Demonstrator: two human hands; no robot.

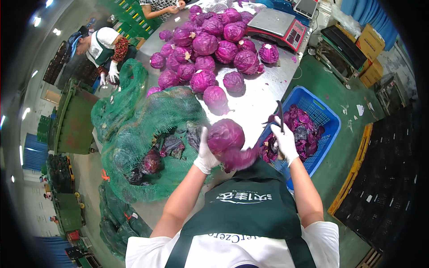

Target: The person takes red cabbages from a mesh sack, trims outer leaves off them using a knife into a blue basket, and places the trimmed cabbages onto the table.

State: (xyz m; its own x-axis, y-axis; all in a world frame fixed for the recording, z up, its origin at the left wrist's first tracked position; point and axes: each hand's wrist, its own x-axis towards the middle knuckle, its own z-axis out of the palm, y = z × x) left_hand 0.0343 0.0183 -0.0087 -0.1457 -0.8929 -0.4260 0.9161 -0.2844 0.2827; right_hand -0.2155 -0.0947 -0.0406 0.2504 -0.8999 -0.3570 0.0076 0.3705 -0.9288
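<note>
My left hand (205, 152), in a white glove, holds a red cabbage (226, 135) above the near edge of the steel table. A loose outer leaf (239, 159), blurred, hangs at the cabbage's lower right. My gloved right hand (285, 140) is closed around a knife (281, 115) whose dark blade points up, above the left side of a blue plastic basket (330, 134) with torn cabbage leaves (303, 129) in it. To the left, a green mesh sack (134, 147) lies open, with a dark red cabbage (151, 161) and wilted leaves at its mouth.
Many red cabbages (205, 45) are heaped on the steel table (268, 82), beside a red weighing scale (273, 21). A co-worker (104, 43) bends over at the upper left near a green bin (75, 117); another person's hands (174, 8) show at the top. Black crates (382, 177) stand right.
</note>
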